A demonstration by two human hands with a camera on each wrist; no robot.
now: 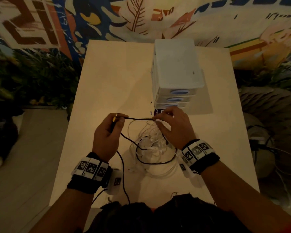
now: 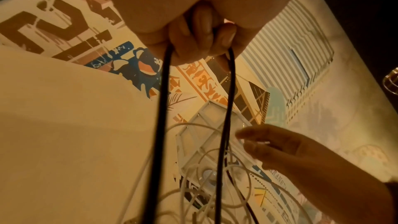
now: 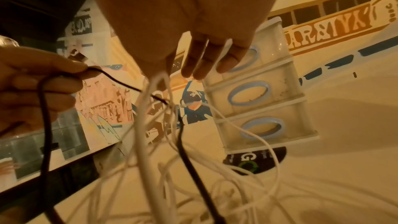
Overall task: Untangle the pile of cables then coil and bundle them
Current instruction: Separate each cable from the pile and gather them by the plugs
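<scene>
The left hand (image 1: 107,132) is curled round a black cable (image 1: 138,118), whose gold-tipped plug (image 1: 115,117) sticks up above the fist. The cable runs taut across to the right hand (image 1: 172,126), which pinches it between thumb and fingertips together with some white strands; the other fingers hang loose. Below both hands, toward the near edge of the table (image 1: 107,78), lies a tangle of white cables (image 1: 151,142), with the black one looping through it and trailing off the near edge. How many white cables there are cannot be made out. A stack of drawers (image 1: 176,71) stands near the far right corner. A dark label (image 3: 254,159) lies at its foot, partly hidden.
</scene>
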